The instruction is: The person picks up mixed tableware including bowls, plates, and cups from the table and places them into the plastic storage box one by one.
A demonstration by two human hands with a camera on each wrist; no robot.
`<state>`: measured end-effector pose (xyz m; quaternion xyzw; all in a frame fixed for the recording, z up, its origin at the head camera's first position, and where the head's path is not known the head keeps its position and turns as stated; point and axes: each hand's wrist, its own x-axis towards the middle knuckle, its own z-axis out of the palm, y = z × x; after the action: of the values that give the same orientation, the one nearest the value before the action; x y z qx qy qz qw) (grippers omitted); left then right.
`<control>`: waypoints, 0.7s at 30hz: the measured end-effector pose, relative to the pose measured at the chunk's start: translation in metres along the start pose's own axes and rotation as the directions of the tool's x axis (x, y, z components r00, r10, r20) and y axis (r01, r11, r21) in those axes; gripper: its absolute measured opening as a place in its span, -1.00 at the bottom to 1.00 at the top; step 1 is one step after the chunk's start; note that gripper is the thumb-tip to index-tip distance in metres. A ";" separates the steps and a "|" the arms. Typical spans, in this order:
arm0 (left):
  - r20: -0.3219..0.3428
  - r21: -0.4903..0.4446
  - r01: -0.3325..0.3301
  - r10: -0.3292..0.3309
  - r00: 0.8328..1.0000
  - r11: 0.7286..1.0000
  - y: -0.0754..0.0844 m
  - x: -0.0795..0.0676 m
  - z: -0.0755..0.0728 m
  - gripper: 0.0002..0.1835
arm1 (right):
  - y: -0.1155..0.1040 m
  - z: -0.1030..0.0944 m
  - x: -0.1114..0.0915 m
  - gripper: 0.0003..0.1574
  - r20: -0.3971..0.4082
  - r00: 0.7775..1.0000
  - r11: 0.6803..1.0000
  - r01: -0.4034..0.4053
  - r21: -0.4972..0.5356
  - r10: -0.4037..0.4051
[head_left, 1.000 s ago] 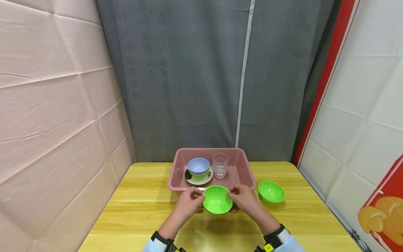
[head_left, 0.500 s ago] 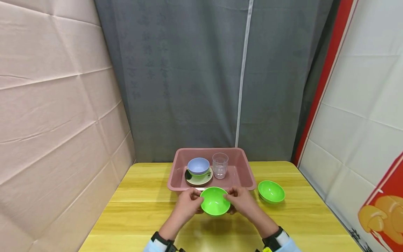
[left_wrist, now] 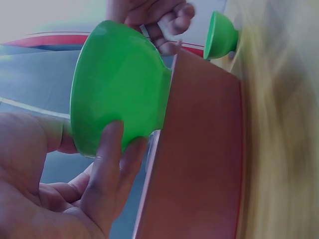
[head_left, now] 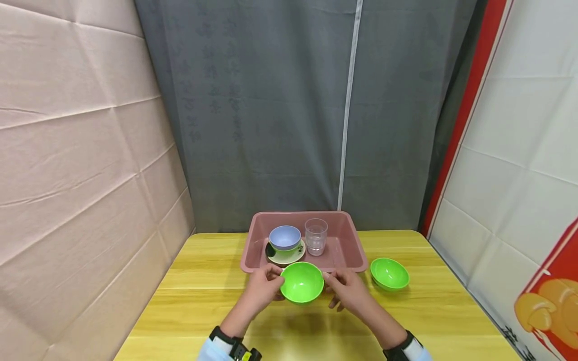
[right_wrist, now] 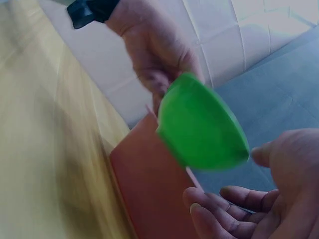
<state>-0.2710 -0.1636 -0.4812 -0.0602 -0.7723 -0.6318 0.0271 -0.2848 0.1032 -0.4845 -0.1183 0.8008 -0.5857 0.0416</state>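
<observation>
My left hand (head_left: pixel 263 287) pinches the left rim of a green bowl (head_left: pixel 302 283), thumb at the rim and fingers against its outer wall. The bowl is held up at the near edge of a pink basin (head_left: pixel 356 250). On the bowl's other side is my right hand (head_left: pixel 347 290). In the right wrist view its thumb (right_wrist: pixel 261 154) is at or just off the rim, and its other fingers stand apart from the bowl. Inside the basin, a blue bowl (head_left: pixel 285 237) sits in a green one on a patterned plate (head_left: pixel 295 256); beside them stands a clear glass (head_left: pixel 316 236).
A second green bowl (head_left: pixel 390 274) stands on the wooden table (head_left: pixel 203 301), right of the basin. A grey curtain (head_left: pixel 271 125) hangs behind the table. Pale cloth walls (head_left: pixel 90 175) flank it left and right.
The held green bowl has shifted left and, lately, slightly up with my left hand. My right hand's fingers have loosened and come away from the bowl's side. The basin's contents have stayed put.
</observation>
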 end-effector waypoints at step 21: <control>-0.103 0.131 0.048 -0.035 0.994 0.990 0.023 0.048 -0.046 -0.76 | 0.049 -0.027 -0.017 -0.68 0.050 0.990 0.904 0.143 -0.403 -0.135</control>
<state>-0.3173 -0.2011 -0.4444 -0.0104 -0.8114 -0.5816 0.0567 -0.2804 0.1463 -0.5239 -0.1872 0.8938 -0.4071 -0.0173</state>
